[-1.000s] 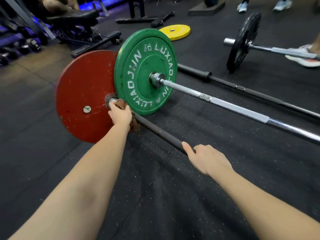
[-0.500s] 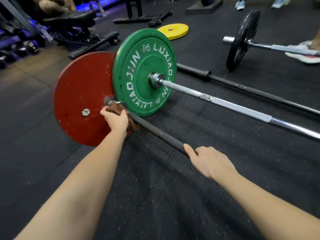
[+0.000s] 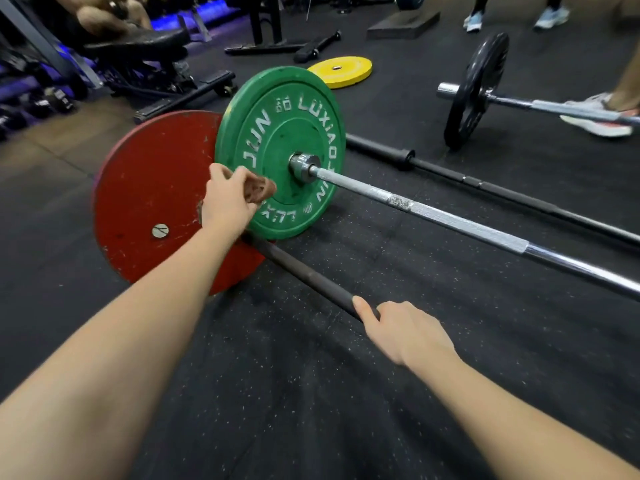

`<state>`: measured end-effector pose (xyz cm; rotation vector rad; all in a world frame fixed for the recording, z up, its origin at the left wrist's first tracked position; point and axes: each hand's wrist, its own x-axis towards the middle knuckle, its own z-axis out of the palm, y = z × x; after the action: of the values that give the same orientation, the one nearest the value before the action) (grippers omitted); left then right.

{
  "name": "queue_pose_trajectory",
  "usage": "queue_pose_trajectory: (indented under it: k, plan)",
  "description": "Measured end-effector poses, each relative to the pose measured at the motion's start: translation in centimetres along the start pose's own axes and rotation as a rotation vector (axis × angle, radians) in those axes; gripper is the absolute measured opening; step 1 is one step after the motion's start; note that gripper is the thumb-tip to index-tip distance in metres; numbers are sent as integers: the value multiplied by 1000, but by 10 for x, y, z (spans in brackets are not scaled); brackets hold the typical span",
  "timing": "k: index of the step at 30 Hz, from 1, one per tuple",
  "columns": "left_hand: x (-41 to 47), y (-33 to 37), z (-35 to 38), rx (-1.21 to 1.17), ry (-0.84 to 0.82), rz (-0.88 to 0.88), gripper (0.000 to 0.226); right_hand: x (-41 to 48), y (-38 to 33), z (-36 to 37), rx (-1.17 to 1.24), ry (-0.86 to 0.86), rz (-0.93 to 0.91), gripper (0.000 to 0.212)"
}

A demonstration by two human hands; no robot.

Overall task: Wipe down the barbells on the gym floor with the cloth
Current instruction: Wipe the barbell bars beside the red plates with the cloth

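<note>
Head cam: L hand [image 3: 230, 199] pinches a bunched brown cloth [image 3: 261, 192], raised in front of the green plate [image 3: 284, 133]; can't tell if cloth touches it. R hand [image 3: 405, 332] grips the dark barbell [image 3: 311, 278], fingers curled over the shaft, thumb along it. That bar lies on the black rubber floor [image 3: 311, 393] w/ a scuffed red plate [image 3: 149, 199] at its far end. Green plate sits on a silver barbell [image 3: 450, 216] just behind; a bare black bar [image 3: 485, 183] lies beyond. Yellow plate [image 3: 339, 71] lies flat further back.
</note>
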<state>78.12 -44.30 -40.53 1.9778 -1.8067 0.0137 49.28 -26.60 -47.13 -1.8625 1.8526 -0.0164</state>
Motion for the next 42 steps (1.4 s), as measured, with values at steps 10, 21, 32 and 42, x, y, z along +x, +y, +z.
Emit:
queue_pose_trajectory:
  k: [10,21,32,42]
  plan:
    - [8,-20,33,195,-523,119,69,0,0,-2,-8,-14,13,69]
    - [10,-29,44,142,-328,197,28,-6,-7,-6,24,-5,26,69]
    - [24,-13,55,202,-490,-41,71,-3,-3,-5,48,-12,23,65]
    - [-2,18,65,182,-623,138,40,-8,-5,-9,60,-8,18,67]
